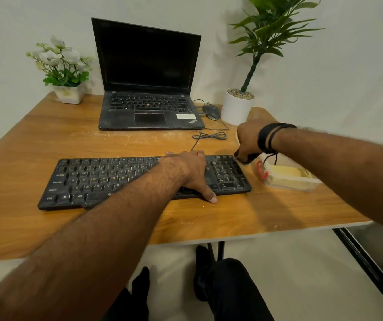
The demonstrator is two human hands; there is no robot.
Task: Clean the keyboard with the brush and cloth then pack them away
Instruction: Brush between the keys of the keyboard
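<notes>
Table [47, 140]: wood-grain top, satin, showing pale dusty smears near its back edge. Keyboard [107, 179]: black matt plastic, looking dusty. Laptop [148, 112]: matt black casing, screen reflecting faintly. Box [292, 179] at right edge: clear glossy plastic. Pot [237, 110]: smooth white, matt.

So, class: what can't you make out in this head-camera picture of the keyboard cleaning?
- What the right hand grips: a dark tool, mostly hidden by its fingers.
- Keys under the left hand on the keyboard: covered.
- Container contents: yellowish, blurred; far end behind the right wrist.
</notes>
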